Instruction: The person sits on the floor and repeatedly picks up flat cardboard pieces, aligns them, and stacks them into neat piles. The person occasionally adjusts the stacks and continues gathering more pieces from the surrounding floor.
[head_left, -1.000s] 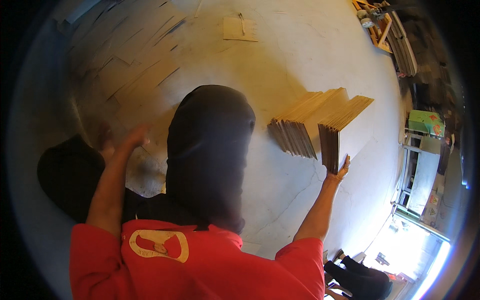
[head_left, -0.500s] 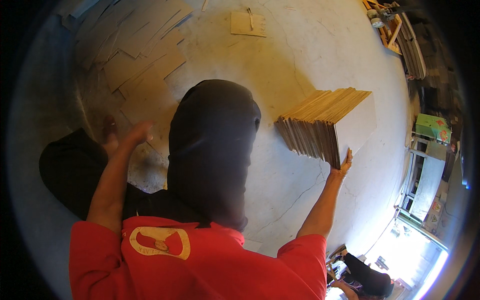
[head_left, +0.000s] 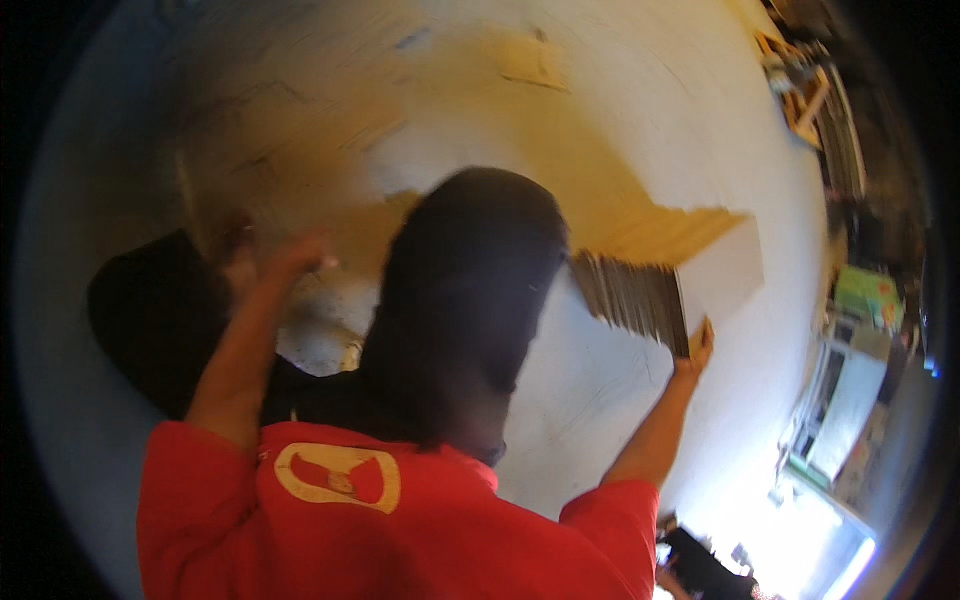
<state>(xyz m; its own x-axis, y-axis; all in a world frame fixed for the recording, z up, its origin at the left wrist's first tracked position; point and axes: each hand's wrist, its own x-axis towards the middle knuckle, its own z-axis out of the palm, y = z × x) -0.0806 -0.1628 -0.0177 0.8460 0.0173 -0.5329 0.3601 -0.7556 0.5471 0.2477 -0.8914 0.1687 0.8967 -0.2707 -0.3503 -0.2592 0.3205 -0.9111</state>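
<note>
A thick row of brown cardboard sheets (head_left: 630, 285) stands on edge on the floor to my right, with a pale flat sheet (head_left: 722, 262) as its outer face. My right hand (head_left: 698, 345) grips the near lower corner of this stack, fingers against the pale face. Over on the left, my left hand (head_left: 305, 253) is in the air above my bent leg and apart from the stack. Motion smears its fingers, and nothing can be made out in it. My raised knee (head_left: 470, 260) in dark cloth stands between the two hands.
Loose flat cardboard sheets (head_left: 300, 120) lie blurred across the floor at the far left. A small cardboard piece (head_left: 535, 62) lies farther off. Along the right are a wooden frame (head_left: 803, 105), a green box (head_left: 868, 295) and a bright opening (head_left: 805, 540). Another person's dark-clothed leg (head_left: 705, 568) shows at lower right.
The whole view has shifted, so my knee and the stack appear farther right, and the picture is more blurred. My right hand stays on the stack's corner.
</note>
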